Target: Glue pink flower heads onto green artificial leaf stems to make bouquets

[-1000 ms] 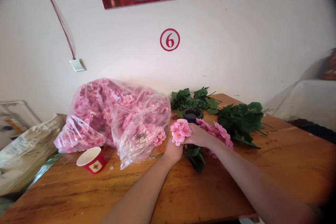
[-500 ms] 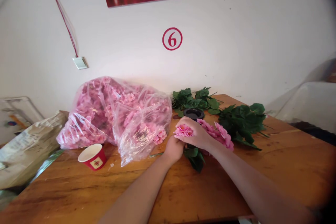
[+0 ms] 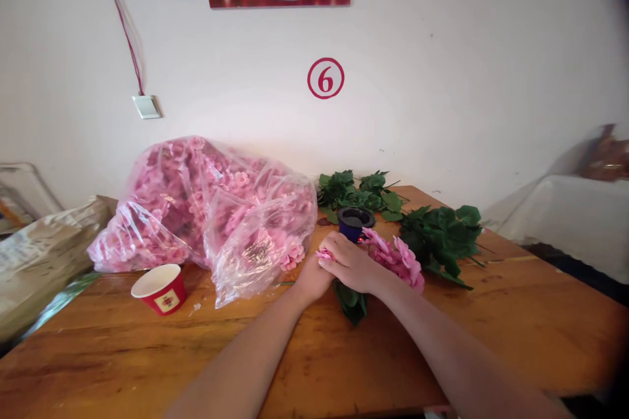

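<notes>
My two hands meet above the middle of the table. A pink artificial flower [image 3: 324, 254] shows between them, mostly covered by fingers. My right hand [image 3: 351, 263] is closed over the blossom from above. Beneath it my left hand [image 3: 313, 280] is closed, apparently around the flower's stem, though its fingers are largely hidden. Green artificial leaves [image 3: 350, 304] hang out below both hands. More pink artificial flowers [image 3: 396, 256] lie just beyond my right wrist. Right behind the hands stands a dark blue pot [image 3: 350, 230] with a wide black rim and a small red light.
A clear plastic bag [image 3: 171, 209] full of pink flowers fills the table's back left. In front of it stands a red paper cup [image 3: 171, 293]. Bunches of green leaves lie behind the pot [image 3: 339, 186] and at the right [image 3: 442, 239]. The wooden table [image 3: 118, 360] meets a white wall.
My right hand has closed down over the blossom, so less of the pink shows. More of the blue pot is visible behind the hands. The view has shifted slightly.
</notes>
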